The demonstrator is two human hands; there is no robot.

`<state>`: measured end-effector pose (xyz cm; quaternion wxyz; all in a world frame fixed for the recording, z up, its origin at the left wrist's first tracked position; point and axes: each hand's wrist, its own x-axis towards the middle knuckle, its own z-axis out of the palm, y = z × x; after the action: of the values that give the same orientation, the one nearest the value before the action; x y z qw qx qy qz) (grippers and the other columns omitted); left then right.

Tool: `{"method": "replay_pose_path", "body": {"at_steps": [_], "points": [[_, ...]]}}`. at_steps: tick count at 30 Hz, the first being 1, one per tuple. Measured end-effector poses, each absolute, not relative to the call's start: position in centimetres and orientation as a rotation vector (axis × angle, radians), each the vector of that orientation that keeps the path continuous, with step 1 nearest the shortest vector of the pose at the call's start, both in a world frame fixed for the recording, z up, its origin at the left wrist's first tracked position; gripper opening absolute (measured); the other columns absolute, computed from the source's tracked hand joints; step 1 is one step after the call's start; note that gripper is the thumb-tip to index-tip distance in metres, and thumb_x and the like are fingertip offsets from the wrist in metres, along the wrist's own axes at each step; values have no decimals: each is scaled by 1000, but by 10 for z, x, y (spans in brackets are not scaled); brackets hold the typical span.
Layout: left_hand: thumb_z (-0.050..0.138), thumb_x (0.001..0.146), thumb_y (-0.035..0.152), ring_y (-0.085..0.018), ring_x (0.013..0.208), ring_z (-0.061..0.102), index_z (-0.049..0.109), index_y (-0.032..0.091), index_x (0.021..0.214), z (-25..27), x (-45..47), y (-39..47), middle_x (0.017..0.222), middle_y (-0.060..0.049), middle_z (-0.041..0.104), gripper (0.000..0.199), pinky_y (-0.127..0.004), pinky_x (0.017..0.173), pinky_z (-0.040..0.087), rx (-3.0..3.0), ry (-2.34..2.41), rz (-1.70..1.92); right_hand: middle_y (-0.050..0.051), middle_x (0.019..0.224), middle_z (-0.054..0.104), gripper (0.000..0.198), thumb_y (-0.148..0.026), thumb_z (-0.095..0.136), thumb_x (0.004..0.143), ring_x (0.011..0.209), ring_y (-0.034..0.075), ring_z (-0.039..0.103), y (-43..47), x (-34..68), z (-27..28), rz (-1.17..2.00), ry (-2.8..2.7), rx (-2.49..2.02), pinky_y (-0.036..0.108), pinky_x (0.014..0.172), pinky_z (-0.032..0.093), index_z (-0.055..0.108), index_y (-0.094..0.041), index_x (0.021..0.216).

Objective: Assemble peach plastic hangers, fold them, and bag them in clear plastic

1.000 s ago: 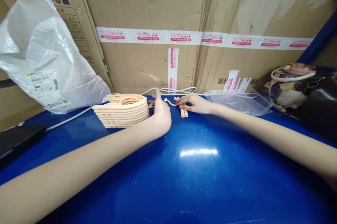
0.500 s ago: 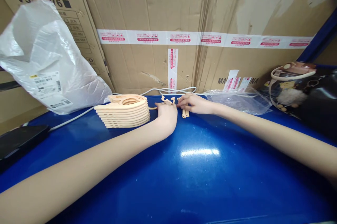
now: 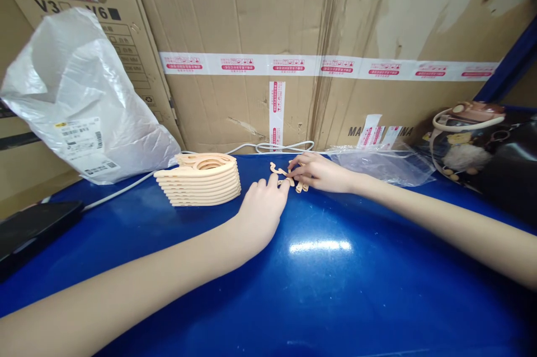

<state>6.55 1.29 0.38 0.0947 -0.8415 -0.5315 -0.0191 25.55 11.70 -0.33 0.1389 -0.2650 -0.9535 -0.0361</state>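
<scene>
A neat stack of beige plastic clothes hangers (image 3: 197,181) lies on the blue table, left of my hands. My left hand (image 3: 264,200) is closed over small beige plastic pieces, its fingertips largely hidden behind the knuckles. Close against it, my right hand (image 3: 321,172) pinches at the same pieces with thumb and fingers. A curved beige hook (image 3: 277,169) sticks out between the two hands. Short beige bars (image 3: 301,187) show below my right fingers. Exactly how the pieces join is too small to make out.
A white plastic mailing bag (image 3: 88,105) leans at the left, with a black phone-like device (image 3: 37,228) before it. Behind stand taped cardboard boxes (image 3: 235,105) and a white cable (image 3: 285,147). Clear plastic wrap (image 3: 377,164) and a strapped cup (image 3: 465,139) lie right.
My left hand has moved nearer and slightly right, away from the hanger stack. My right hand has shifted slightly right and nearer. The hook between them has turned and moved right. The view has tilted slightly.
</scene>
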Motion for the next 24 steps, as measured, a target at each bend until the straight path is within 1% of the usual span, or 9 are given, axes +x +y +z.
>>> {"method": "replay_pose_path", "body": {"at_steps": [2,4,7,9,12,16,20,22,24], "points": [[40,86,-2,-34,95,65,53,4,122,5,59,9,108,-22,61,39,-45,79,50,-2507,-1639,-78,12,115,64,28,-20,50,92,111,28,56,113,254,-3,-118,-2759,-773,50,97,41,72,-19,110],[40,86,1,-33,93,65,55,3,116,5,50,9,102,-21,63,33,-44,77,50,-2542,-1691,-125,12,116,64,27,-20,50,93,111,28,56,106,251,-4,-120,-2762,-780,50,96,41,72,-19,108],[45,85,7,-25,83,67,54,10,110,2,33,12,91,-12,66,26,-32,69,49,-2653,-1762,-231,10,119,66,27,-24,48,95,116,27,55,90,246,-5,-120,-2766,-758,50,100,38,72,-21,107],[47,85,12,-19,74,66,52,15,107,-2,22,13,83,-5,67,23,-26,60,47,-2728,-1811,-297,8,119,68,28,-28,47,96,121,27,53,76,242,-5,-127,-2754,-742,51,106,32,70,-21,112],[49,81,17,-17,65,64,50,18,102,-7,11,9,75,0,65,21,-25,55,43,-2802,-1906,-411,8,120,68,33,-33,43,98,124,27,52,53,236,-6,-144,-2754,-745,54,110,25,64,-20,121],[50,75,19,-16,59,59,51,20,94,-14,2,-3,70,2,61,19,-26,55,41,-2850,-1968,-577,6,123,67,35,-34,39,100,127,23,50,24,231,-7,-74,-2771,-752,47,112,27,62,-22,124],[46,75,22,-16,59,57,52,21,93,-20,-8,-14,68,2,59,19,-27,56,41,-2884,-2003,-623,2,133,60,36,-34,38,101,132,18,45,4,231,-5,173,-2814,-681,40,116,23,57,-27,130],[46,74,23,-15,57,56,52,21,93,-20,-13,-18,70,2,59,20,-26,55,40,-2885,-2036,-612,0,133,60,34,-31,39,101,131,16,46,4,233,-3,267,-2810,-611,37,115,26,58,-30,129],[47,75,27,-15,55,54,53,21,89,-16,-18,-23,75,0,62,17,-27,54,38,-2817,-2036,-584,-1,130,62,32,-28,42,100,126,16,50,13,236,-1,248,-2753,-591,36,111,32,61,-31,125]]}}
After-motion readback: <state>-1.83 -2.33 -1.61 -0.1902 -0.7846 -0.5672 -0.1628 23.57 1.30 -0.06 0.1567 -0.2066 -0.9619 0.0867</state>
